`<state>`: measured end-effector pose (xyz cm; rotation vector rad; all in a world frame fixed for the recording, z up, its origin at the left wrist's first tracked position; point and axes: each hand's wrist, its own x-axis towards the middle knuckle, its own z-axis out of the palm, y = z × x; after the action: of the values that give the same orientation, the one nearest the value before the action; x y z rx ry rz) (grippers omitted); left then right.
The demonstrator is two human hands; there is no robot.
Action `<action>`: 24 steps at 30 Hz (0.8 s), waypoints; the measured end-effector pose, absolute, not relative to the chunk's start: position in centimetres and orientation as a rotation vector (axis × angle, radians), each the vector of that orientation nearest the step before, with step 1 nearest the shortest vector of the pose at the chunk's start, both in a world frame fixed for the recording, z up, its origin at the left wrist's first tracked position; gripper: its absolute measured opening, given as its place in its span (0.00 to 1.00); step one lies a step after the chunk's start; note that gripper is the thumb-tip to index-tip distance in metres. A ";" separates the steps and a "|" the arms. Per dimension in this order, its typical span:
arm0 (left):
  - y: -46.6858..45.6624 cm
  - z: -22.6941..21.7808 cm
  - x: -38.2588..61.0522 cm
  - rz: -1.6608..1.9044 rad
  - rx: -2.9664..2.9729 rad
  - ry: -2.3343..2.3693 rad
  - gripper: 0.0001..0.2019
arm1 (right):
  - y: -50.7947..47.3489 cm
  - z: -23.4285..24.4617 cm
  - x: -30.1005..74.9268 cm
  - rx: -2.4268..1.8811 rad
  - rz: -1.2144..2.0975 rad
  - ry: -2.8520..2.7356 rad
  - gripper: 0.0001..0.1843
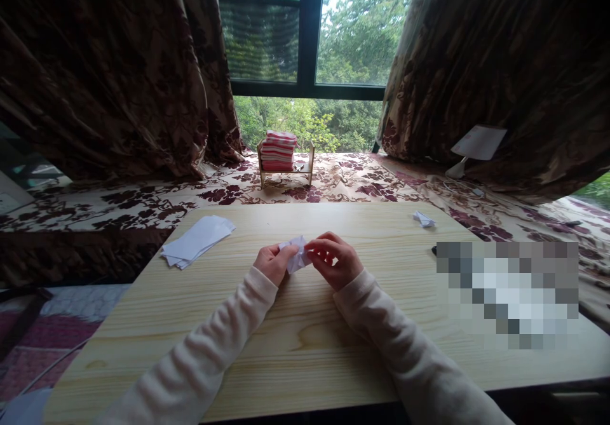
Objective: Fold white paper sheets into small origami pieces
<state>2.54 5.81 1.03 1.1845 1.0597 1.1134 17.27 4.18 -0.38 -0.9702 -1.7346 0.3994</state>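
A small folded piece of white paper (298, 255) is held just above the middle of the light wooden table (305, 349). My left hand (272, 263) pinches its left side with curled fingers. My right hand (335, 260) grips its right side, fingers bent over the top edge. Both sleeves are cream-coloured. The lower part of the paper is partly hidden by my fingers.
A stack of white paper sheets (197, 241) lies at the table's left. A small folded paper piece (424, 220) sits at the far right. Behind the table, a small wooden rack with red striped cloth (280, 153) stands on floral fabric, with dark curtains either side.
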 end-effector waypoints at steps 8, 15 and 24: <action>5.9 1.2 2.4 1.131 1.196 1.079 0.11 | 4.3 -0.6 17.1 -0.943 0.384 -1.693 0.07; 5.8 1.3 2.4 1.134 1.201 1.093 0.10 | 4.3 -0.5 17.1 -0.957 0.400 -1.696 0.07; 6.0 0.9 2.4 1.136 1.187 1.093 0.09 | 4.5 -0.8 17.0 -0.974 0.402 -1.683 0.11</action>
<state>2.39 6.00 0.89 1.1872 1.0933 1.1355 17.04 4.50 -0.80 -0.9737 -1.6832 0.4021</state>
